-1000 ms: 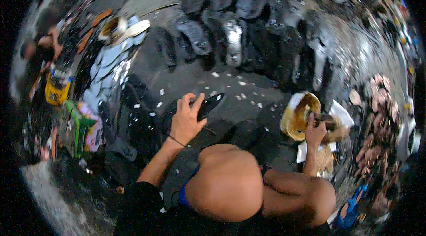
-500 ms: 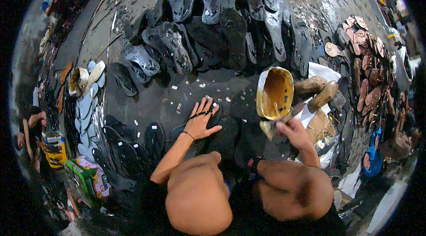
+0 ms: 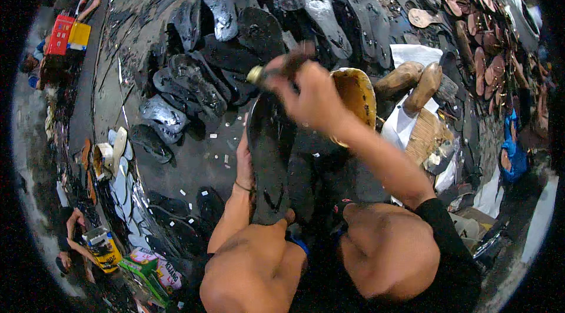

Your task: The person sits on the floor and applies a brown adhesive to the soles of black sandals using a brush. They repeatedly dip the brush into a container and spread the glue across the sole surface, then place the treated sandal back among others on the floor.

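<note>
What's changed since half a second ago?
Right hand swung left and forward, from beside the pot to over the far end of a black sole, brush still held. Left hand, earlier spread flat, is at the sole's left edge, apparently holding it; fingers hidden. Pot and wooden forms stayed put.

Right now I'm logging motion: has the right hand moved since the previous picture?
Yes: the right hand went from the near side of the open yellow-rimmed container to its left.

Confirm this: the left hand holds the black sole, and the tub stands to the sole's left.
Wrong side: the head view shows the tub to the right of the black sole. The left hand does hold the sole.
</note>
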`<action>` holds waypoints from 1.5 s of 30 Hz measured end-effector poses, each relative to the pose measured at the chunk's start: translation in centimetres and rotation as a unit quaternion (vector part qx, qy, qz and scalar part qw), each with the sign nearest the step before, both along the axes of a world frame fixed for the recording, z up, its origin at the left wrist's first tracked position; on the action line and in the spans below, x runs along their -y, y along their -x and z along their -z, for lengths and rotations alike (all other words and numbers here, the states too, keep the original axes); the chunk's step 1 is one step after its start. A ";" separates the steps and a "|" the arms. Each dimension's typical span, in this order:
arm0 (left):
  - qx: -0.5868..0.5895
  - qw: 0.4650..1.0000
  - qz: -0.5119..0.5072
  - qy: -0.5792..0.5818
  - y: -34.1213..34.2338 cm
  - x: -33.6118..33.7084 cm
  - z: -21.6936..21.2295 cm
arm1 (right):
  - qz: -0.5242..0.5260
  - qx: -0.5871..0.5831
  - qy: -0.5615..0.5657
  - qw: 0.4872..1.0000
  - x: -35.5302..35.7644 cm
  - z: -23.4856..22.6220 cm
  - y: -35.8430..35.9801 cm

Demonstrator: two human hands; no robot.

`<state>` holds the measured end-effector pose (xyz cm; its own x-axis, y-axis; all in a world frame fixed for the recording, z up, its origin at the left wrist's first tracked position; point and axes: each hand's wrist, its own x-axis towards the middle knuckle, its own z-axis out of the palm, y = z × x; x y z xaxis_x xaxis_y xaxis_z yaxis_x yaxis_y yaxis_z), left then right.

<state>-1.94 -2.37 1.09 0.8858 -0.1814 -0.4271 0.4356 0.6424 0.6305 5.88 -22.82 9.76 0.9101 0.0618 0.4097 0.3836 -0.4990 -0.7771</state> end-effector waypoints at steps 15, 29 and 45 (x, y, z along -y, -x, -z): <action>0.086 0.996 0.021 0.029 -0.2 -1.6 -1.9 | -0.010 -0.100 -0.047 0.994 2.2 -1.2 -2.5; -0.062 0.989 -0.012 -0.131 4.2 -6.7 0.0 | 0.186 -0.310 0.262 0.895 12.3 10.9 8.7; -0.068 0.979 -0.025 -0.191 4.5 -5.1 -3.9 | -0.006 -0.393 -0.112 0.913 11.3 -4.3 11.8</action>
<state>-6.47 2.78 5.02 0.8199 0.0559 -0.5698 0.5062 0.3941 0.7671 -5.89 -34.11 14.02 0.9281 0.0685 -0.3659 -0.3318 -0.2935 -0.8966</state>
